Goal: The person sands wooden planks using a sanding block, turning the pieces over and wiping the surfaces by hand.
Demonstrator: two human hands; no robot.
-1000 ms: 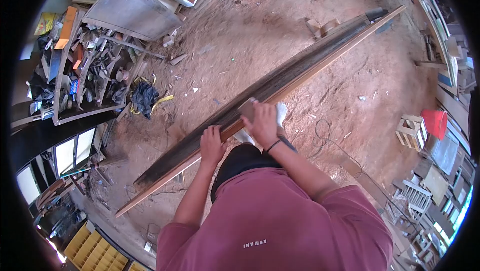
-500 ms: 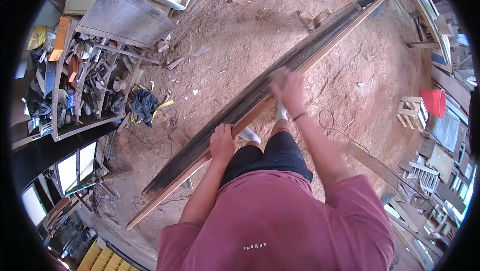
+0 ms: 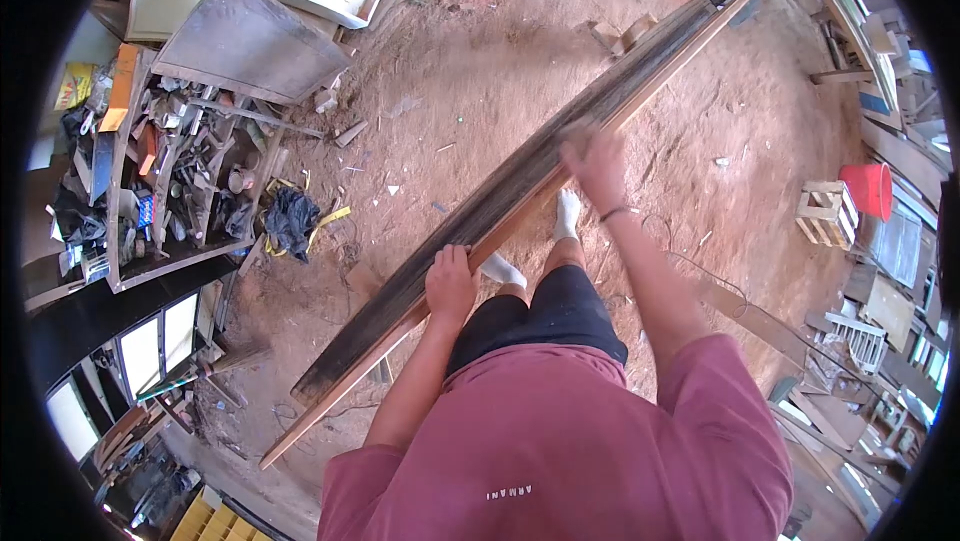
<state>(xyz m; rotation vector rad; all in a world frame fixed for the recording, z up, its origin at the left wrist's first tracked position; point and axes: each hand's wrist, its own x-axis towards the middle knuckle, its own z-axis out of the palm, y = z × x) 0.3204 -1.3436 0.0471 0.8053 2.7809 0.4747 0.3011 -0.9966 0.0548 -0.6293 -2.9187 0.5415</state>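
Observation:
A long dark, weathered board (image 3: 520, 176) lies diagonally before me, with a lighter reddish-brown plank (image 3: 505, 231) along its near side. My left hand (image 3: 452, 286) is closed over the near edge, its fingertips reaching onto the dark surface. Farther up the wood, my right hand (image 3: 597, 169) is over the near edge and smeared by motion. Whether its fingers hold anything cannot be made out. My socked feet (image 3: 567, 213) stand on the ground below the boards.
On the left, a shelf unit (image 3: 115, 211) is crammed with tools and scraps, with a black plastic bag (image 3: 292, 221) beside it. To the right are a wooden crate (image 3: 826, 213) and a red bucket (image 3: 868, 189). A cable (image 3: 715, 279) trails over the dirt floor (image 3: 420, 131).
My right hand has shifted slightly to the right along the boards and is still blurred. My left hand keeps its hold. The whole view has shifted a little.

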